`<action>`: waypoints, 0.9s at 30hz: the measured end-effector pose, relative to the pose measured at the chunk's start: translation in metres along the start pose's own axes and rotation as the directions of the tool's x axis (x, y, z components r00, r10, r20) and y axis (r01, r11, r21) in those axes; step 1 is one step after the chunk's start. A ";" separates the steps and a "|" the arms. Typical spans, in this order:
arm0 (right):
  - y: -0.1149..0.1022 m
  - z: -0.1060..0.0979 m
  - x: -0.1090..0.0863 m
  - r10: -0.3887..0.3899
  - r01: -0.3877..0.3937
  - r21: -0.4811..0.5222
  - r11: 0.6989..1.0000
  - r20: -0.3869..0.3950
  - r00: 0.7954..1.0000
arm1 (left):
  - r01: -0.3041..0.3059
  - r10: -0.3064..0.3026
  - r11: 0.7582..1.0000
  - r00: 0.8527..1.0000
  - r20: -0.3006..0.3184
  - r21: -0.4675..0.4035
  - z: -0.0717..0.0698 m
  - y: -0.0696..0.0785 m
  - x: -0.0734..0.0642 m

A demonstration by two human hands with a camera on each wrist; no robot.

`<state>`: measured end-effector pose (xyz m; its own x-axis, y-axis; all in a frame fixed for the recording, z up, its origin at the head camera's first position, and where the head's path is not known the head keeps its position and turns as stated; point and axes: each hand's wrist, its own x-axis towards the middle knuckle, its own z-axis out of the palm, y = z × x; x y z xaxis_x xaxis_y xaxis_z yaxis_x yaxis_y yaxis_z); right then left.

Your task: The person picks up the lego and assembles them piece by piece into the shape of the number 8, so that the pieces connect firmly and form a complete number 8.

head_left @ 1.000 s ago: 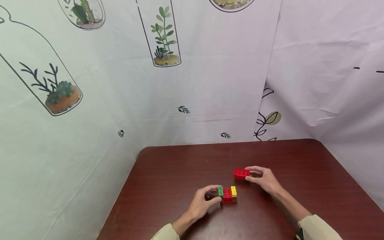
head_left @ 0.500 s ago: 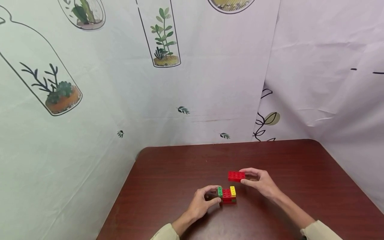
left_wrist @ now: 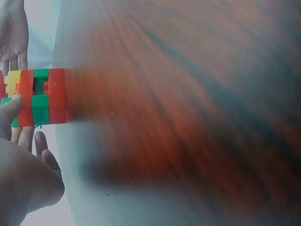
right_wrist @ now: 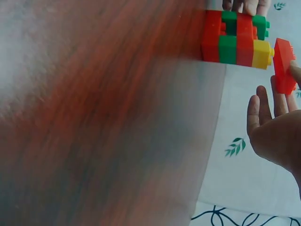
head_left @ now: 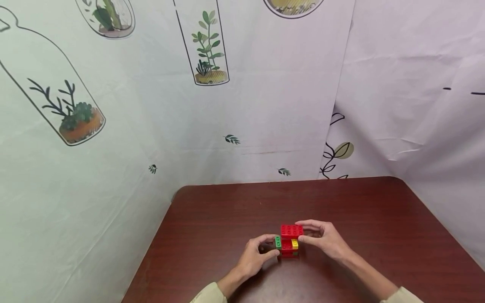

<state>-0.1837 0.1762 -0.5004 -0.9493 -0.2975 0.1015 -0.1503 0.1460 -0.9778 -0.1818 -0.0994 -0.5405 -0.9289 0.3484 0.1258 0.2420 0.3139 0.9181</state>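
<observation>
On the table stands a block stack (right_wrist: 227, 49) built of a red brick at the bottom, green pieces, another red brick, then a green brick (head_left: 278, 242) and a yellow brick (head_left: 295, 244) at opposite ends of the top. My left hand (head_left: 251, 257) grips the stack's left end between thumb and fingers. A loose red building brick (head_left: 291, 230) with studs is pinched by its right end in my right hand (head_left: 329, 241). It hovers just over the stack, tilted in the right wrist view, with a narrow gap to the yellow brick's studs.
The dark red-brown wooden table (head_left: 227, 210) reaches back to a white cloth backdrop (head_left: 265, 105) printed with plants in jars. Its rounded far corners lie near the cloth folds.
My right hand has brought the red brick left and nearer, from beyond the stack to over its top. The left hand has stayed in place on the stack.
</observation>
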 end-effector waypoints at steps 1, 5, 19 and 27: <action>0.000 0.001 -0.001 -0.003 0.003 0.009 1.000 0.006 1.000 | 0.003 -0.003 1.000 1.000 0.000 0.002 0.000 0.000 0.000; 0.003 0.005 -0.003 -0.011 0.010 0.035 0.999 0.026 1.000 | 0.022 -0.022 1.000 1.000 0.002 0.013 0.000 0.001 0.000; 0.010 0.018 -0.005 -0.052 0.045 0.088 0.995 0.080 0.995 | 0.012 -0.012 1.000 1.000 0.025 0.007 -0.001 0.002 0.000; 0.012 0.019 -0.004 -0.073 0.064 0.095 0.993 0.084 0.994 | 0.007 -0.007 1.000 1.000 0.023 0.011 -0.001 0.001 0.000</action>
<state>-0.1767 0.1606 -0.5156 -0.9092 -0.3858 0.1564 -0.1841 0.0357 -0.9823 -0.1818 -0.0999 -0.5397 -0.9241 0.3658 0.1104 0.2385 0.3265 0.9146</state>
